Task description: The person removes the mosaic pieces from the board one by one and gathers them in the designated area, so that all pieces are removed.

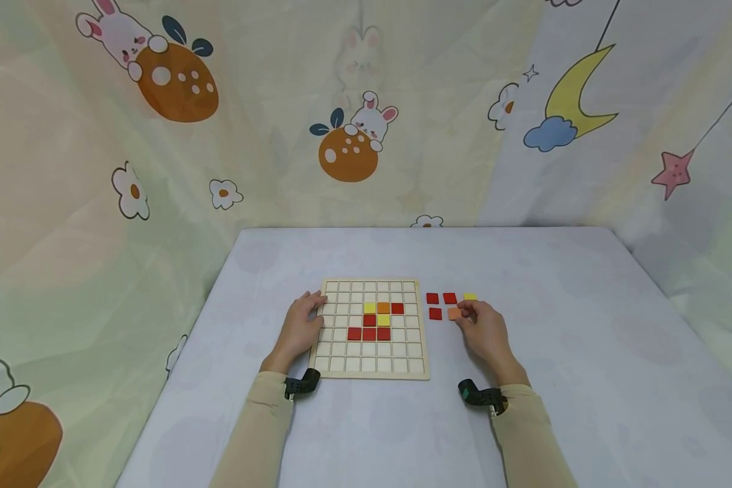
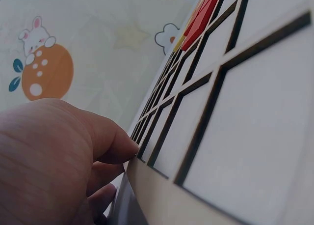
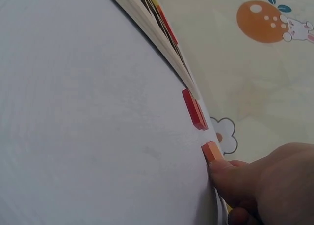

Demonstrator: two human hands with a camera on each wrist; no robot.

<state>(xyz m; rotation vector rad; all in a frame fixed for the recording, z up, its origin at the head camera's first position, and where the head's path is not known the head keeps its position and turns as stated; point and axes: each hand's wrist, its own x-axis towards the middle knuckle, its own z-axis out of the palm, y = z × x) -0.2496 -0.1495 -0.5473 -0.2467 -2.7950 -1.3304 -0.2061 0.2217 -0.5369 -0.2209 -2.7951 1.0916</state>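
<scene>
Tbl [image 1: 585, 305] pale, bunny-print bkdrop [image 1: 451, 135], R hand [image 1: 486, 333] pinching orange tile [image 1: 453, 314], L hand [image 1: 297, 332] spread against board [image 1: 369, 364]

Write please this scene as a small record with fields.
Surface: white table
Centre: square pale wooden grid board
On board: five red square tiles, two yellow square tiles, one orange square tile
Right of board: three loose red tiles, one loose yellow tile, one loose orange tile
Left hand: touches board's left edge
Right hand: pinches loose orange tile
</scene>
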